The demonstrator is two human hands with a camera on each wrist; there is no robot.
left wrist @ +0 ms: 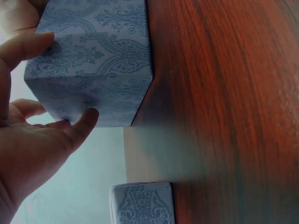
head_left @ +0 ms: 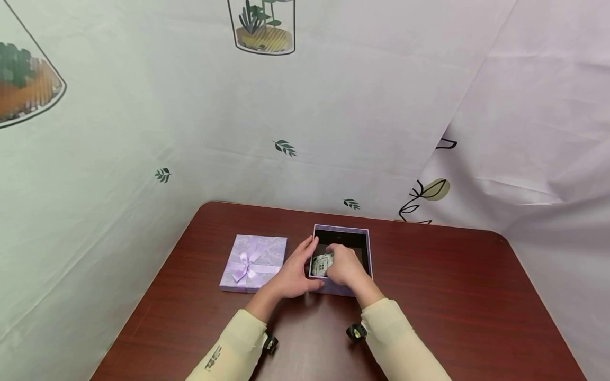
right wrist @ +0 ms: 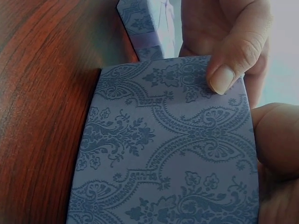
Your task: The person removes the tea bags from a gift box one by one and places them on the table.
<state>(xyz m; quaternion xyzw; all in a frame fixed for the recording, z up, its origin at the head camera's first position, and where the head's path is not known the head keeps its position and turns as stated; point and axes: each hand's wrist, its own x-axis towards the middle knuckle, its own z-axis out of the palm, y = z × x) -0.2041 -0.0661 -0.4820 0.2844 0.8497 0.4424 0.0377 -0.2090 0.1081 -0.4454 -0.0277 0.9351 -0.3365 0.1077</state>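
Left hand [head_left: 293, 274] spread against the box [right wrist: 163, 140], we should brace it and gently work the packet [head_left: 321, 264] left of our right hand [head_left: 346, 266]; whether that pinches, we cannot tell.

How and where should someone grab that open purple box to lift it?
Probably by its left and right outer walls, one hand from each side. The box stands upright on the table, so these straight walls face each other for an even squeeze; its open top offers only thin rims.

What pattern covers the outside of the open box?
Darker floral scrollwork on pale purple; the open box shows it best in the right wrist view.
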